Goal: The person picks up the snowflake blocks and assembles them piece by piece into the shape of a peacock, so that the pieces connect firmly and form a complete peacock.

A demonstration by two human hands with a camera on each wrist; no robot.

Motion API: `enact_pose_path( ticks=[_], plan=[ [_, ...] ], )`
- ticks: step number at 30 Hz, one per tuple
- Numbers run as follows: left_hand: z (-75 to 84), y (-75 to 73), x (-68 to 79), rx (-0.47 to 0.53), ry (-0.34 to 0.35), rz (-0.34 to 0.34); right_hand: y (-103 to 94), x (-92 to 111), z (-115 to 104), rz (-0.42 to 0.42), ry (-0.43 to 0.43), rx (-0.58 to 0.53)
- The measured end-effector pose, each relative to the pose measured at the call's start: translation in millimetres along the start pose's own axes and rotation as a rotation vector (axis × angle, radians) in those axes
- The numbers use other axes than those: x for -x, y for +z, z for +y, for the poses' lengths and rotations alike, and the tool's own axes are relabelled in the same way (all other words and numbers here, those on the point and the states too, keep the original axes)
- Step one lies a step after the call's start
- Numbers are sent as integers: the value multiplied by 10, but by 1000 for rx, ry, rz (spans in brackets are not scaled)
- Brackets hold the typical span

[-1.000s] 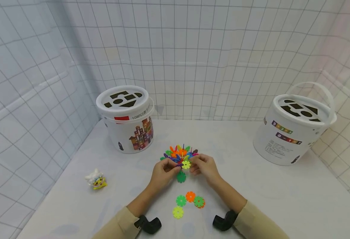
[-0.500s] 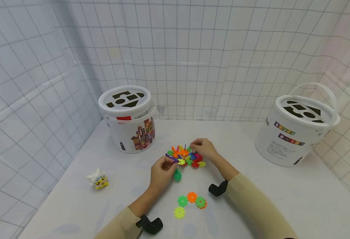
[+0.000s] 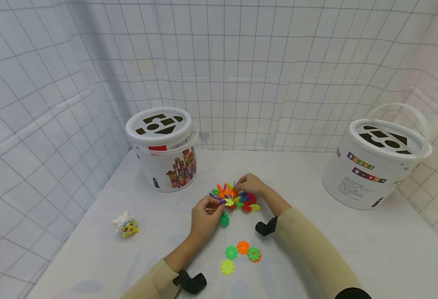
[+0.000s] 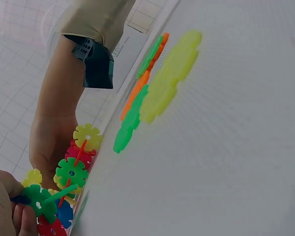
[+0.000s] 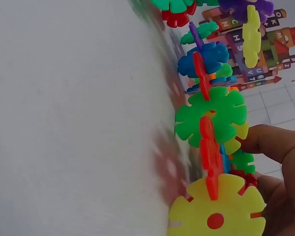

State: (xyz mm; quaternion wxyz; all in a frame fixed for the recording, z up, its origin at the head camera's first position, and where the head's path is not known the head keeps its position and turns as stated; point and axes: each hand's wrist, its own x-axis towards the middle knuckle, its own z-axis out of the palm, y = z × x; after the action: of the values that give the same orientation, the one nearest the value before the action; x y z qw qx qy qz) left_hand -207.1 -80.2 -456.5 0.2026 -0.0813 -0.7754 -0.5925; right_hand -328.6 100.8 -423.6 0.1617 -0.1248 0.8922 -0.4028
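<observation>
A cluster of interlocked plastic snowflake discs [image 3: 247, 202] in many colours sits on the table between both hands. My left hand [image 3: 204, 218] pinches a purple disc [image 3: 215, 198] at the cluster's near left side. A green disc [image 3: 224, 219] hangs beside those fingertips. Behind the cluster, my right hand [image 3: 252, 185] reaches in from the right. The right wrist view shows its thumb and finger [image 5: 273, 140] gripping a small yellow disc [image 5: 238, 137] behind an upright green disc [image 5: 211, 117]. Closest to that camera stands a large yellow disc [image 5: 216, 209], joined through a red one [image 5: 210, 157].
Loose discs lie nearer the body: green [image 3: 231, 252], orange [image 3: 243, 247], yellow [image 3: 227, 267], and another green [image 3: 254, 253] overlapping an orange. A white bucket [image 3: 163, 166] stands back left, another [image 3: 365, 174] back right. A small white-and-yellow figurine [image 3: 126, 224] is at left.
My right hand has gone from the cluster's near right side round to its far side, then slightly inward and down. The left hand keeps its pinch. The head view has shifted slightly.
</observation>
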Motion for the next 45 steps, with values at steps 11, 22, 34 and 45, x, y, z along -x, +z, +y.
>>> enact_pose_path(
  ticks=[11, 22, 34, 45],
  plan=[
    [0, -5, -8, -20, 12, 36, 166, 275, -33, 204, -113, -205],
    [12, 7, -14, -37, 39, 32, 268, 383, -33, 277, -140, -257],
    [42, 49, -15, -134, 8, 20, 266, 438, -30, 257, -103, -303],
    [136, 38, -74, -277, -24, -45, 302, 442, -20, 274, -123, -302]
  ],
)
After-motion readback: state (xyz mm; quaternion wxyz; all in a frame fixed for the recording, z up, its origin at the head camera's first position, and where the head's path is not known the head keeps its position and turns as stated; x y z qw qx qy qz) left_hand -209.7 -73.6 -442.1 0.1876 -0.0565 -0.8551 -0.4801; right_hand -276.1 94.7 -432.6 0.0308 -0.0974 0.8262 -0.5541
